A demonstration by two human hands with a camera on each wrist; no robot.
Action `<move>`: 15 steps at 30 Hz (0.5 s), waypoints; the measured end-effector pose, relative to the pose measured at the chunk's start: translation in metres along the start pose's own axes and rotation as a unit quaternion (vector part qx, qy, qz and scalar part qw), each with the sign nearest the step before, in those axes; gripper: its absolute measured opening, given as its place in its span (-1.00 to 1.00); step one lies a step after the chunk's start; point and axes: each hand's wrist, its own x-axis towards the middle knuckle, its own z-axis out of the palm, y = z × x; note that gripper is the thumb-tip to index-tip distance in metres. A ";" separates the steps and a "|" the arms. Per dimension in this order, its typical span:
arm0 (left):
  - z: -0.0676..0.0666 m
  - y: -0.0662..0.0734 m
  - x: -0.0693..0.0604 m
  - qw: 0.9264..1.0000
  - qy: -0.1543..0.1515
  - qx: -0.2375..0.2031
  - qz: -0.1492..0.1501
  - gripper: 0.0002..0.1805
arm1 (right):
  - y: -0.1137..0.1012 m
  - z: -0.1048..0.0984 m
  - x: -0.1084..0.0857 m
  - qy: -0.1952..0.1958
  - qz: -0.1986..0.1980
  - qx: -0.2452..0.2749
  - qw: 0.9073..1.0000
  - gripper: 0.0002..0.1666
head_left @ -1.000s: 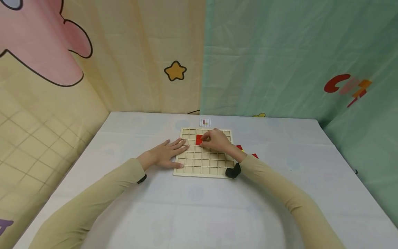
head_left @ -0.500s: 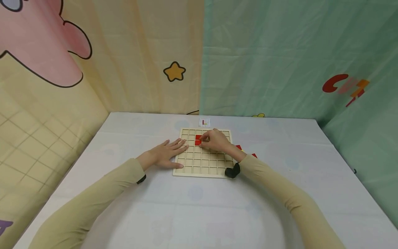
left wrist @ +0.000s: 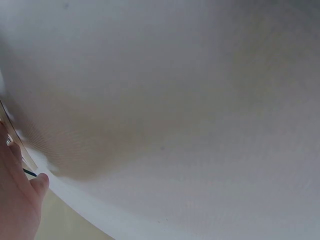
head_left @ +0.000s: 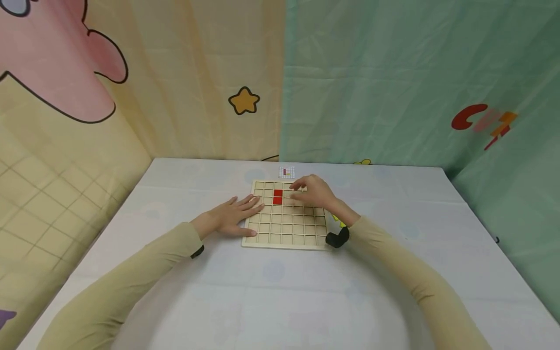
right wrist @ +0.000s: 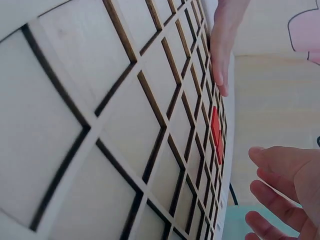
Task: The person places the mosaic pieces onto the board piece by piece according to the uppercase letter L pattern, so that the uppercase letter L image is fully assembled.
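Note:
A pale wooden grid board lies flat in the head view, with two red square tiles in neighbouring cells, one above the other. My left hand rests on the board's left edge, fingers spread. Over the right part of the board hovers my right hand, its fingers loosely bent. In the right wrist view, nothing sits between the fingers of that right hand, and the red tiles lie apart from it. The left wrist view catches only part of the left hand and mostly tabletop.
A small printed grid card lies behind the board on the white table. Yellow pieces show beside the board's right edge, partly hidden by the right forearm. Patterned curtains stand along the table's back and sides.
My right hand has let go at the lower red tile and moved up and to the right, leaving both red tiles fully visible. The left hand has stayed in place.

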 end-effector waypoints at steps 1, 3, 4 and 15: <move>0.000 0.000 0.000 1.000 0.000 -0.001 0.000 -0.08 | 0.002 -0.002 -0.002 0.004 0.002 0.003 1.000 -0.64; -0.001 0.001 0.000 1.000 -0.003 -0.001 -0.003 -0.07 | 0.006 -0.005 -0.005 0.010 0.007 0.007 1.000 -0.64; -0.001 0.001 -0.001 1.000 -0.004 0.000 -0.004 -0.07 | 0.009 -0.006 -0.006 0.014 0.012 0.009 1.000 -0.63; 0.000 0.000 -0.002 1.000 -0.003 0.003 -0.005 -0.06 | 0.035 -0.028 -0.033 0.027 0.019 0.001 0.999 -0.63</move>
